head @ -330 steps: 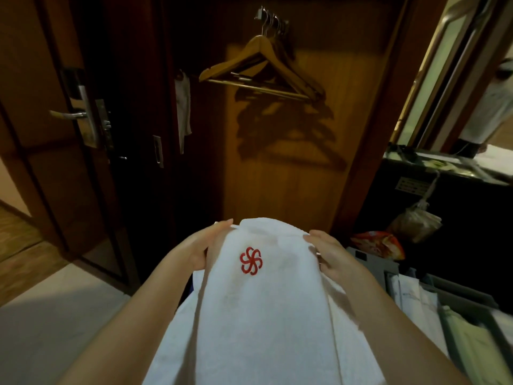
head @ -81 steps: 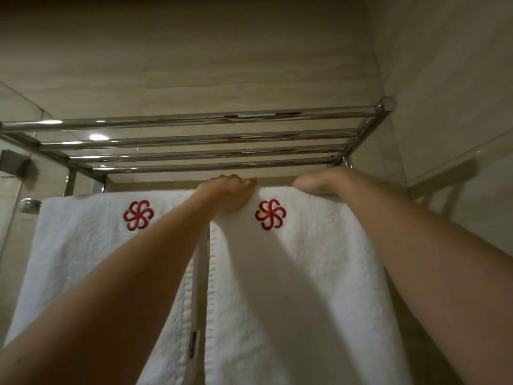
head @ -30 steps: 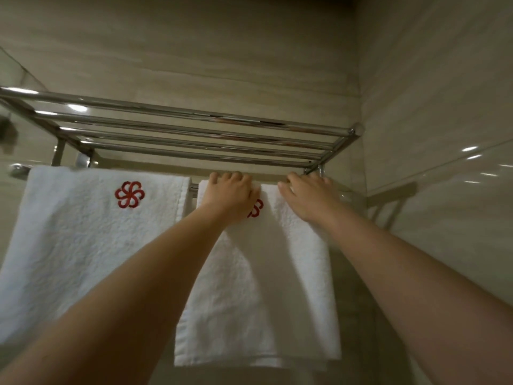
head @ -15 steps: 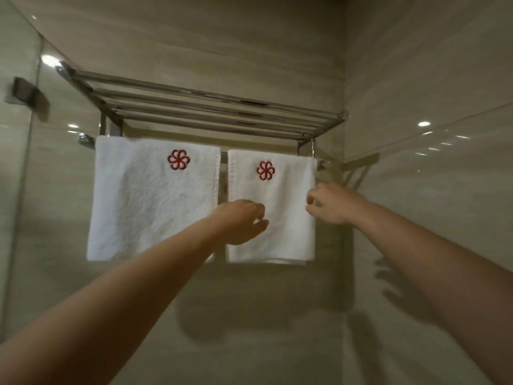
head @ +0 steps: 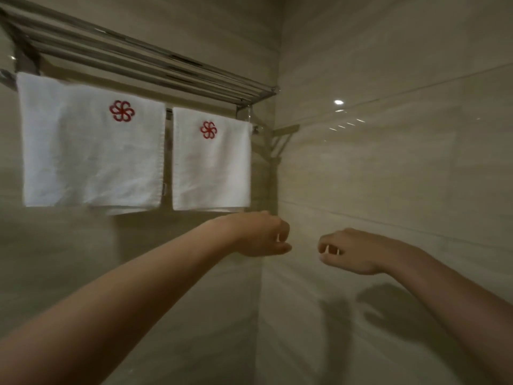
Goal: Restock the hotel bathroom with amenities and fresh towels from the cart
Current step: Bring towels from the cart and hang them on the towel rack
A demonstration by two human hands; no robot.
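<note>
Two white towels with a red flower emblem hang side by side from the bar of a chrome towel rack [head: 172, 70] on the tiled wall. The left towel [head: 91, 151] is wider, the right towel [head: 211, 168] narrower. My left hand [head: 259, 234] hangs in the air just below the right towel's lower right corner, fingers loosely curled, holding nothing. My right hand [head: 349, 251] is level with it further right, also loosely curled and empty, away from both towels.
The rack's upper shelf of chrome bars holds nothing visible. Beige tiled walls meet in a corner [head: 277, 168] right of the rack. A small metal bracket [head: 283, 134] sticks out beside the right towel.
Both hands have let go of the right towel and dropped below it, moving right. The view has pulled back and turned right, so the rack now sits at the upper left.
</note>
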